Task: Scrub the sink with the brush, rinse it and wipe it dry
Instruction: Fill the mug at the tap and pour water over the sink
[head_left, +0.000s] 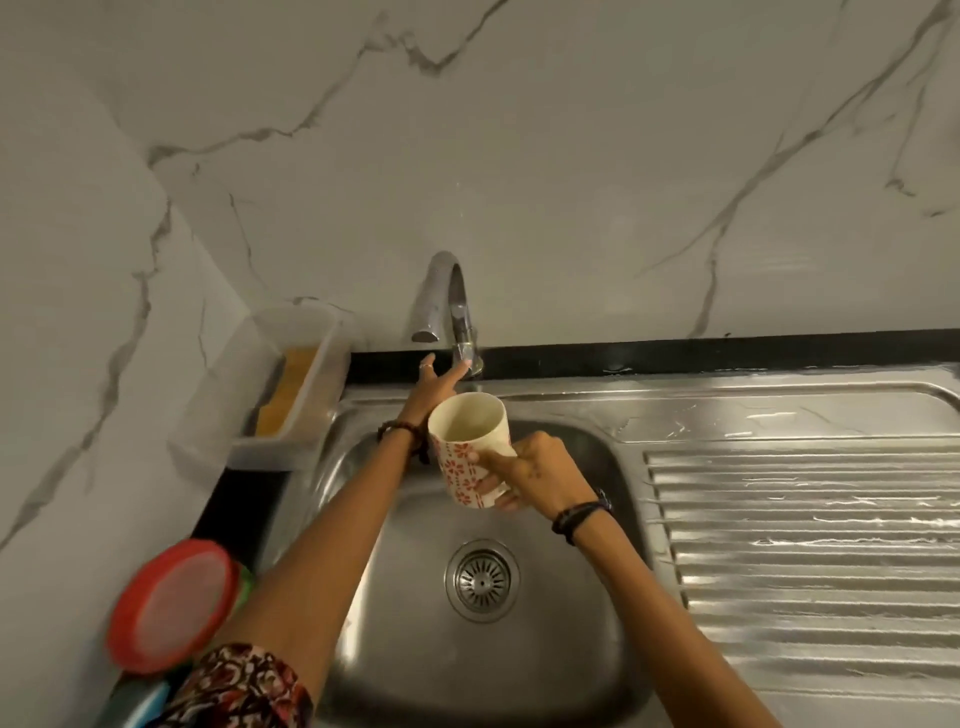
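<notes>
A steel sink (415, 649) is seen from above, with its round drain (481, 579) at the middle of the basin and a ribbed draining board (810, 530) joined to its right. Behind the basin a curved chrome tap (441, 296) rises from the rim against a marble wall (545, 156). The left hand (435, 382) is stretched out to the foot of the tap, its fingers straight and relaxed, the fingertips touching or just beside the tap's base; nothing is gripped by it. A cream mug (470, 447) with a red flower pattern is held over the back of the basin by the right hand (535, 467), whose fingers are curled round its side; the mug is tilted with its mouth toward the camera. At the sink's left rear corner a clear tub (317, 338) holding a yellow sponge (288, 389) is set. A red lid (174, 605) lies left of the basin. No brush can be made out.
</notes>
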